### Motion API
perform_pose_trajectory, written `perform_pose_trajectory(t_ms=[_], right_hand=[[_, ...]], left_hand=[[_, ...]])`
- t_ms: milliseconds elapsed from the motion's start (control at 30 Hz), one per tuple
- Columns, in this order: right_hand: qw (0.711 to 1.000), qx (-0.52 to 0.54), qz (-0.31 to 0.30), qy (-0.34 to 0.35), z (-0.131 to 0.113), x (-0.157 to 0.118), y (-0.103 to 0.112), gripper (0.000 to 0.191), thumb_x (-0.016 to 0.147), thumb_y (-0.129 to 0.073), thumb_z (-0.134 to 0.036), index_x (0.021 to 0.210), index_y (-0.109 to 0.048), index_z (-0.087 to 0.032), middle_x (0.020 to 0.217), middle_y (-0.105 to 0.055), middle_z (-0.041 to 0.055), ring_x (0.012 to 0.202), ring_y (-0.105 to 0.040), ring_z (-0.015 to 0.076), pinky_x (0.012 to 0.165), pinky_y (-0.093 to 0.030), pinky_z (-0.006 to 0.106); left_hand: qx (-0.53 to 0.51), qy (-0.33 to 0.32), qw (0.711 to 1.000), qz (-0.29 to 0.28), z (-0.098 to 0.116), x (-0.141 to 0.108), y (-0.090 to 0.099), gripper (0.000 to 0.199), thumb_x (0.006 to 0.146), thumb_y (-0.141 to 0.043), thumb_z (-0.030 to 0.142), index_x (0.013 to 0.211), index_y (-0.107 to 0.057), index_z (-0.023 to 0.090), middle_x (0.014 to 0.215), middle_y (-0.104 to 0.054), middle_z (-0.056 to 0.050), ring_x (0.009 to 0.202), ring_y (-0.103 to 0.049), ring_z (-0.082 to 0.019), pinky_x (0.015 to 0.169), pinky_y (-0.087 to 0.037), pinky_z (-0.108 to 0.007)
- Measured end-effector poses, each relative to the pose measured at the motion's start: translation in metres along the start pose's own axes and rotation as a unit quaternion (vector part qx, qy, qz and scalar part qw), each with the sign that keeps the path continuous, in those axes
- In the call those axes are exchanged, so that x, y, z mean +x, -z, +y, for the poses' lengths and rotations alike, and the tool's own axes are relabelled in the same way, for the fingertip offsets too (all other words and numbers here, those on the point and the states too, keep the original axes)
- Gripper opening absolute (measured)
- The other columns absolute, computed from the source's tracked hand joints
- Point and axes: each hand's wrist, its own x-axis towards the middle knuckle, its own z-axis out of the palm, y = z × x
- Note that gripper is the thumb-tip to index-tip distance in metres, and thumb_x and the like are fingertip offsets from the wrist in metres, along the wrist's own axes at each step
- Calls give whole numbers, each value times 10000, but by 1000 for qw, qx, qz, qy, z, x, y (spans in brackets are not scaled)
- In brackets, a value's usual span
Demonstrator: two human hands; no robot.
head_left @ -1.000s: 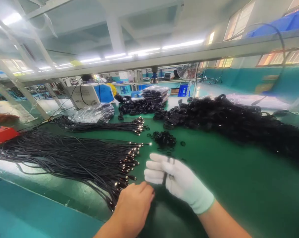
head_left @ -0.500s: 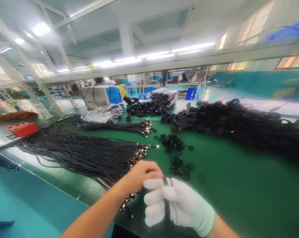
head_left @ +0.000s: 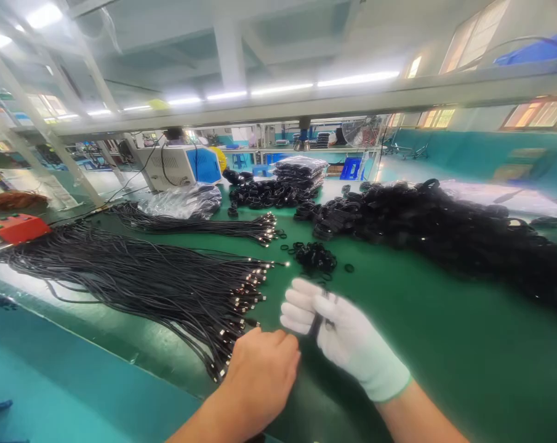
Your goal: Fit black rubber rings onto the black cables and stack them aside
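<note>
My right hand (head_left: 338, 332), in a white glove, is closed with its thumb against the fingers. Between them runs a black cord-like piece (head_left: 316, 323), partly hidden by the glove. My bare left hand (head_left: 264, 366) is curled, back of the hand up, just left of and below the glove. Its fingertips are turned away, so what they hold, if anything, is hidden. Beside it on the left lies a wide bundle of black cables (head_left: 144, 271) with shiny metal plugs at their right ends. Small black rings (head_left: 316, 255) lie heaped just beyond the glove.
A second cable bundle (head_left: 204, 226) lies farther back on the green table (head_left: 444, 344). A big heap of black coils (head_left: 421, 221) covers the right side. Behind are clear plastic bags (head_left: 181, 200), a white-and-blue machine (head_left: 181, 166) and, at left, a red control box (head_left: 17, 227).
My hands have come apart: the gloved right one moved up and away with the black piece, while the left drew back toward me. The view has shifted slightly right.
</note>
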Motion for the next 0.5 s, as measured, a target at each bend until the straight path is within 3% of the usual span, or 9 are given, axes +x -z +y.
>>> perform_pose_trajectory(t_ms=[100, 200, 300, 400, 500], right_hand=[[996, -73, 2, -50, 4, -5, -1, 394, 760, -710, -290, 1096, -579, -132, 930, -630, 89, 840, -594, 197, 817, -439, 368], [986, -95, -64, -122, 8, -11, -1, 366, 756, -711, -254, 1063, -595, -92, 844, -627, 79, 766, -583, 181, 752, -443, 341], [971, -48, -141, -188, 16, -16, -1, 332, 765, -697, -252, 1020, -592, -68, 765, -591, 69, 723, -578, 177, 733, -440, 363], [952, 30, -174, -250, 28, -17, -1, 316, 747, -705, -253, 976, -567, -85, 722, -532, 33, 675, -552, 155, 697, -429, 348], [949, 101, -142, -263, 38, -14, -3, 285, 706, -732, -185, 906, -539, -122, 690, -460, -20, 608, -471, 97, 648, -399, 285]], left_hand=[[3, -48, 998, 29, 2, 3, 12, 145, 851, -502, 206, 720, -561, 197, 696, -629, 10, 604, -537, -153, 583, -298, -293], [-16, -88, 995, 38, -14, 8, 35, 160, 846, -565, 305, 726, -590, 202, 702, -621, 22, 611, -519, -130, 589, -297, -270], [-123, -65, 990, 16, -31, 13, 54, 122, 813, -618, 315, 753, -639, 211, 739, -628, 35, 659, -531, -108, 627, -339, -233], [-321, -9, 946, -40, -41, 17, 50, 69, 769, -648, 250, 761, -669, 185, 750, -645, 31, 689, -564, -100, 656, -396, -198], [-467, 59, 879, -72, -46, 19, 27, 157, 808, -557, 242, 798, -673, 137, 780, -669, -13, 733, -592, -134, 653, -438, -210]])
